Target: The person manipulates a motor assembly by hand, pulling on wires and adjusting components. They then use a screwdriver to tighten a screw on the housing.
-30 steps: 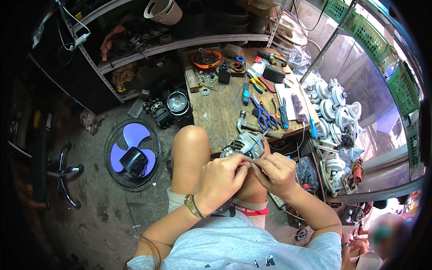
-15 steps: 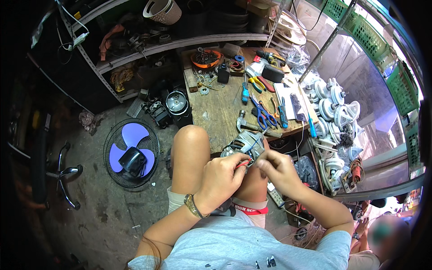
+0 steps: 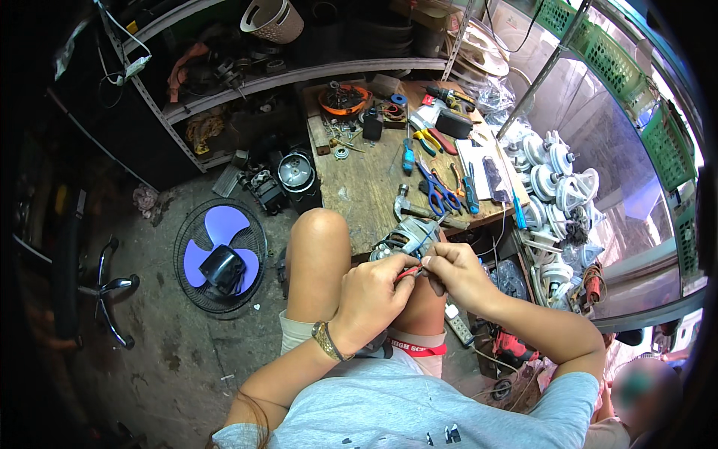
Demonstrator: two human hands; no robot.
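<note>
My left hand (image 3: 374,295) pinches thin red wire (image 3: 406,274) just above my right thigh. My right hand (image 3: 456,273) is closed at the wire's end, its thumb and index finger pressed together on it, close beside the left fingertips. Right beyond both hands rests a grey metal motor assembly (image 3: 402,233) with dark leads around it, partly hidden by my fingers. A claw hammer (image 3: 419,213) lies at the bench's near edge behind the motor, with blue-handled scissors (image 3: 437,191) beside it.
The wooden bench (image 3: 355,179) holds pliers, screwdrivers, a drill and an orange bowl (image 3: 344,99). A purple-bladed fan (image 3: 224,217) lies on the floor at left. White fan parts (image 3: 553,179) are piled at right. A power strip (image 3: 458,323) is below. Another person (image 3: 636,419) is at lower right.
My right hand drew away to the right from my left, then came back up to the wire. My right elbow shifted outward, uncovering a red tool below.
</note>
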